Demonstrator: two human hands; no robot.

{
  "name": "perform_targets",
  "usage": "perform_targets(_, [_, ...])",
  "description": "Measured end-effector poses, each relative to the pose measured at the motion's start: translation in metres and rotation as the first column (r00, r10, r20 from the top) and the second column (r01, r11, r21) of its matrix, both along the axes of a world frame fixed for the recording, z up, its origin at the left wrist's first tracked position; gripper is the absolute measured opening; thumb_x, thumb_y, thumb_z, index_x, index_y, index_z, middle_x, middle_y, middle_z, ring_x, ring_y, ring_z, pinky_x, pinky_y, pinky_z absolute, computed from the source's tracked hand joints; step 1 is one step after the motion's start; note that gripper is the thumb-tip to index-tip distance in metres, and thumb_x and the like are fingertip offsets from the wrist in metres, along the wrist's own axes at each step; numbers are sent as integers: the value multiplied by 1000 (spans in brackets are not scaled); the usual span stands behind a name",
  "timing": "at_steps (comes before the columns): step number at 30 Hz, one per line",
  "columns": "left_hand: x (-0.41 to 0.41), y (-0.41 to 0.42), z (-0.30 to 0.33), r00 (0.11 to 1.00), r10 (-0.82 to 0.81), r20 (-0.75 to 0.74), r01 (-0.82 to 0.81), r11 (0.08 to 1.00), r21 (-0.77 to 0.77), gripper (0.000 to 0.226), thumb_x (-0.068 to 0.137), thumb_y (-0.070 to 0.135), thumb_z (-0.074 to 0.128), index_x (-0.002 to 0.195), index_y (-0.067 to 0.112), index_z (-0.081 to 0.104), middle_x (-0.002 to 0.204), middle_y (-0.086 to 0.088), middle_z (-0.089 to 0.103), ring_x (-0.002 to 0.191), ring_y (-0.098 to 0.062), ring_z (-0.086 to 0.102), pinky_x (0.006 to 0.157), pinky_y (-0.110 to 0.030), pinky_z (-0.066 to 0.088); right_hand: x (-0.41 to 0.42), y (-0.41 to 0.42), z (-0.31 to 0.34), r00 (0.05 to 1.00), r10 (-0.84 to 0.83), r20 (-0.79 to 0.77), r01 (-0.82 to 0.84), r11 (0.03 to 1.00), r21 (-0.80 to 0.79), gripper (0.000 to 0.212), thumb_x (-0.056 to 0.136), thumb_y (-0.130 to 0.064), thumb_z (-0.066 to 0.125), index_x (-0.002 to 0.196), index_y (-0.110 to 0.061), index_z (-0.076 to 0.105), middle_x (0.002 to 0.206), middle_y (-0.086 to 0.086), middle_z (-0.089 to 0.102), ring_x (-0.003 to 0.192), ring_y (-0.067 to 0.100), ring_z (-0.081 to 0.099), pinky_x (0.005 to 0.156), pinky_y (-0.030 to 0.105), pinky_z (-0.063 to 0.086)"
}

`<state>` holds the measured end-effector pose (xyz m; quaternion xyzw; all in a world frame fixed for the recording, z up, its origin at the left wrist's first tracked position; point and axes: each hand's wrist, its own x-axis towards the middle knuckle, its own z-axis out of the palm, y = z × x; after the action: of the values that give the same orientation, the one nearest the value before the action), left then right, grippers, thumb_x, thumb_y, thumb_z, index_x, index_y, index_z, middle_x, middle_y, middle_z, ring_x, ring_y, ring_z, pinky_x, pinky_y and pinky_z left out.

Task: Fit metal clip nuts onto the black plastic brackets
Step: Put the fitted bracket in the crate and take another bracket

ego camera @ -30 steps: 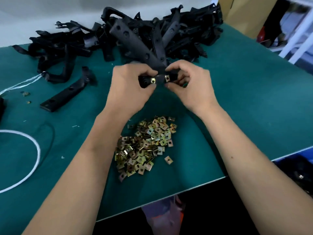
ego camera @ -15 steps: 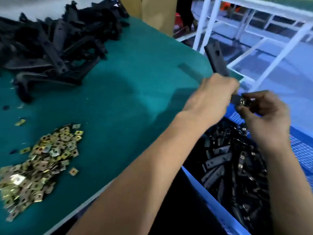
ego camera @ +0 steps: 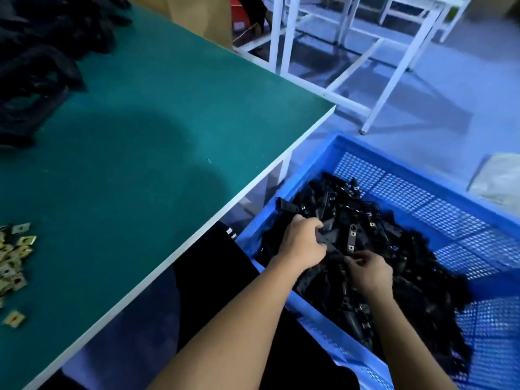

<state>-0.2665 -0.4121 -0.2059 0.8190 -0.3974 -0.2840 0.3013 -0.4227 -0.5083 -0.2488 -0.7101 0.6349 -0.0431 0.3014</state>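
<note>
Both hands [ego camera: 302, 243] in crate [ego camera: 422, 170]; bracket [ego camera: 332, 244] grip seemingly closed, blurred

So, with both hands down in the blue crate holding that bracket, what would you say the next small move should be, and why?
Probably let go: the bracket already lies low on the pile of finished brackets in the blue crate, with the left hand and right hand on it. Then both hands can return to the green table, where clip nuts wait.
</note>
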Motion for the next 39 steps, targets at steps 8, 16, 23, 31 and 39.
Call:
perform_targets(8, [39, -6, 159, 976, 209, 62, -105, 702, -704, 24, 79, 0, 75, 101, 10, 76, 100, -1, 72, 69, -8, 60, 73, -13, 51, 86, 11, 115, 943, 94, 320, 98, 839, -535, 19, 89, -24, 65, 102, -12, 73, 99, 18, 71, 95, 39, 65, 82, 40, 48])
perform_targets(16, [149, 177, 250, 708, 706, 0, -311, 312, -898, 9, 86, -3, 67, 90, 3, 73, 80, 8, 67, 68, 1, 57, 68, -16, 46, 263, 169, 257, 395, 865, 309, -552, 493, -673, 11, 88, -18, 62, 81, -25, 59, 71, -7, 62, 66, 11, 55, 60, 20, 38])
perform_targets(23, [217, 406, 210, -1, 939, 343, -588, 276, -760, 25, 90, 31, 52, 96, 15, 71, 98, 0, 69, 99, -20, 61, 93, -32, 45, 347, 327, 267, -104, 984, -143, -906, -153, -395, 25, 92, -46, 71, 89, -22, 74, 60, -5, 63, 52, 18, 64, 60, 26, 48])
perform_targets(31, [256, 497, 168, -68, 943, 325, -937, 51, -344, 77, 94, 62, 52, 158, 25, 31, 151, -15, 47, 140, -36, 40, 116, -47, 26, 397, 394, 238, -286, 954, -88, -898, -299, -322, 25, 84, -43, 82, 94, -26, 66, 83, -6, 66, 53, 10, 64, 52, 23, 42])
perform_targets(39, [256, 495, 166, 142, 932, 335, -930, 242, -278, 96, 80, 75, 62, 159, 31, 28, 149, -5, 51, 140, -28, 44, 117, -51, 30, 399, 371, 218, -281, 929, 240, -869, -140, -474, 17, 99, -29, 67, 86, -17, 68, 56, -11, 59, 47, -1, 58, 49, 11, 39])
